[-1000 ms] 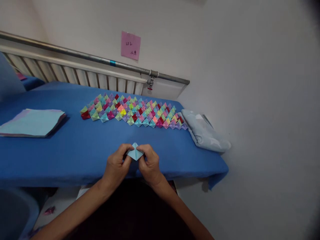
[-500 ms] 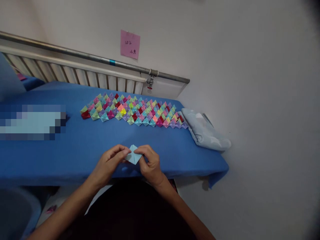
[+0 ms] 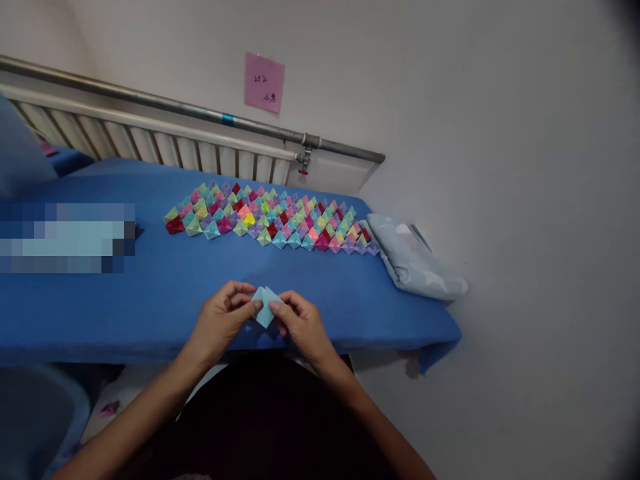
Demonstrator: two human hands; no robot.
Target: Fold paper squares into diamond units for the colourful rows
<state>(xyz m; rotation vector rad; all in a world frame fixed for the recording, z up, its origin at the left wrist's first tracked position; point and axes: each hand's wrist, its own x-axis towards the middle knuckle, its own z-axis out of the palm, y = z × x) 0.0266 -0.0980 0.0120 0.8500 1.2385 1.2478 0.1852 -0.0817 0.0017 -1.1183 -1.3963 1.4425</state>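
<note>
Between my hands is a small light-blue folded paper (image 3: 266,312), diamond-shaped with creases down its middle and a notch at the top. My left hand (image 3: 223,320) pinches its left corner, thumb on the front face. At the right corner my right hand (image 3: 304,325) grips it, with the thumb lying flat on the front. Fingers behind the paper are partly hidden. Farther back on the blue cloth lie rows of many-coloured folded paper pieces (image 3: 273,220), set close against one another.
The blue cloth (image 3: 175,300) covers a long table by a radiator (image 3: 165,148) and metal pipe (image 3: 200,117). A folded light-blue blanket (image 3: 415,260) lies at the right end. A pink note (image 3: 265,82) hangs on the wall. A blue basin (image 3: 45,413) stands lower left.
My right thumb has come round to the front of the paper, where the right index finger was pressing. The paper's top now shows a notch. The view has shifted slightly.
</note>
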